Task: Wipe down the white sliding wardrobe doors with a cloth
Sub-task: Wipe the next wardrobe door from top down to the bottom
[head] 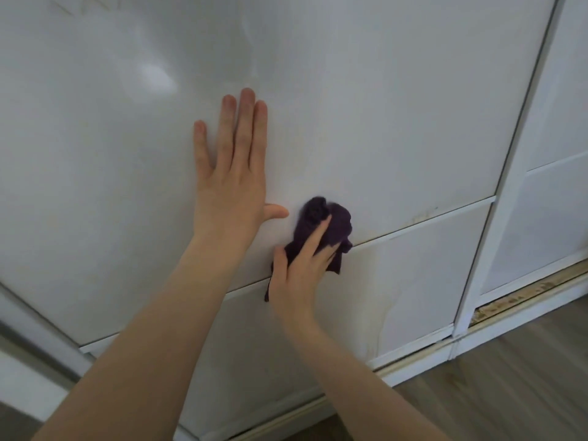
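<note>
I judge the wipe-down to be somewhere in the middle. The near white sliding wardrobe door (381, 106) has a broad glossy upper panel that looks mostly clean, though faint scratchy marks (79, 7) show far above the horizontal rail (429, 222) that divides the door. A yellowish smudge (424, 214) sits just above that rail, and a pale stain (381, 319) runs down the lower panel (413, 281) below it. I cannot tell which areas have already been wiped, since the sheen gives no clear boundary. The second door (547, 202), off to the right of the rail's end, shows nothing to say it has been wiped. So by my reading the lower panel, the smudge and that second door are what is left.

The dark purple cloth (331, 224) is bunched against the door right on the rail, part above it and a loose tail hanging below.

The right hand (299, 272) presses the cloth to the door. Its fingers (313, 240) lie nearly straight over the fabric, the thumb rests beside the tail, and I see no curl round the cloth. It is pressing, not gripping.

The left hand (230, 186) lies flat on the upper panel just above the rail, left of the cloth. Its fingers (246, 128) are straight and close together, the thumb is spread toward the cloth without touching it, and it holds nothing — it looks like a brace.
</note>
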